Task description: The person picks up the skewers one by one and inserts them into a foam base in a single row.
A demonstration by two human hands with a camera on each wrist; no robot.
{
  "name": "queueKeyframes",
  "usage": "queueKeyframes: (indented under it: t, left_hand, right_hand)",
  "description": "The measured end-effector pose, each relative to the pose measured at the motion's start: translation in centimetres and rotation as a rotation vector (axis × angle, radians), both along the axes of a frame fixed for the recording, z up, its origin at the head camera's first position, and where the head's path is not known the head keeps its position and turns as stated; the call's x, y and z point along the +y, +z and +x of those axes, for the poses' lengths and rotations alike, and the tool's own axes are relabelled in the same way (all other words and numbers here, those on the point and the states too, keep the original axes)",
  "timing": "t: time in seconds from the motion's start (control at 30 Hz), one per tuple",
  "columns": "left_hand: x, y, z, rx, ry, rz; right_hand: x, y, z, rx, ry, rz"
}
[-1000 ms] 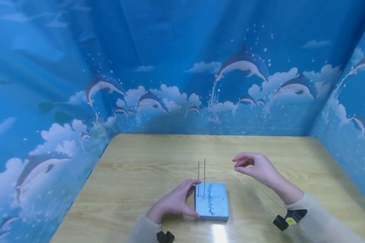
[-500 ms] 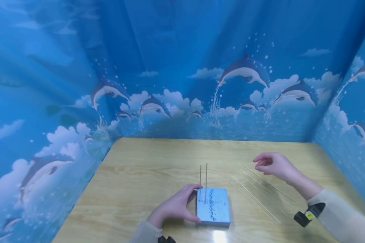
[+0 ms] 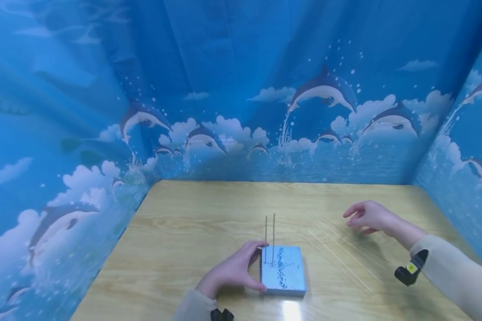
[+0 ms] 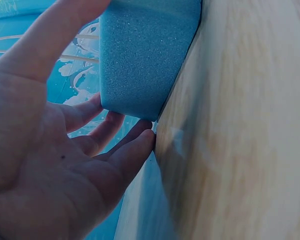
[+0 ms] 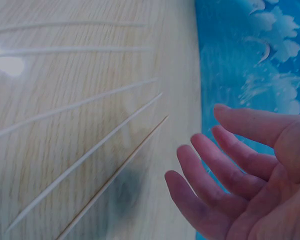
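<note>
- Head view: A person's left hand (image 3: 238,269) grips a blue foam block (image 3: 293,272) at the near middle of a wooden table (image 3: 193,223), thumb at the near left corner and fingers at the far left one, a hold that seems meant to keep the light block from sliding.
- Two upright sticks (image 3: 274,232) rise from the block's left part, close to that hand; a band of dark dots, perhaps holes, marks its top.
- To the right, loose sticks (image 3: 337,258) lie spread slantwise, probably so that each can be picked singly. The right hand (image 3: 373,218) hangs beside their far ends, holding nothing. A dolphin-print curtain (image 3: 233,111) walls off the far side.
- Left wrist view: Fingertips meet the block's corner low down, beside the tabletop, while the thumb spans its side; the upright sticks show as pale lines behind the thumb.
- Right wrist view: Relaxed fingers part widely from the thumb, touching no stick. Neighboring sticks run close together toward their far ends, which could hamper a clean pinch.
</note>
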State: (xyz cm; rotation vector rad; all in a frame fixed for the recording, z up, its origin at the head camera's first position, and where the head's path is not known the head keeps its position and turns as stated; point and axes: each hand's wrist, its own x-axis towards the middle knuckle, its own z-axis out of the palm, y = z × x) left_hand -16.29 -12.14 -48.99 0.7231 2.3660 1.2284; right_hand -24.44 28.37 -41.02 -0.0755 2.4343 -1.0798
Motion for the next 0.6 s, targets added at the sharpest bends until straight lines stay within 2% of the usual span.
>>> queueKeyframes:
  t: [0.3,0.6]
  left_hand:
    - [0.1,0.2,-0.3,0.013,-0.009,-0.003]
    - [-0.1,-0.1,-0.1,0.022,-0.019,-0.003]
  right_hand:
    - [0.6,-1.3,-1.2,-0.060,-0.010,0.064]
    - [0.4,-2.9,-1.2,-0.116,-0.033,0.149]
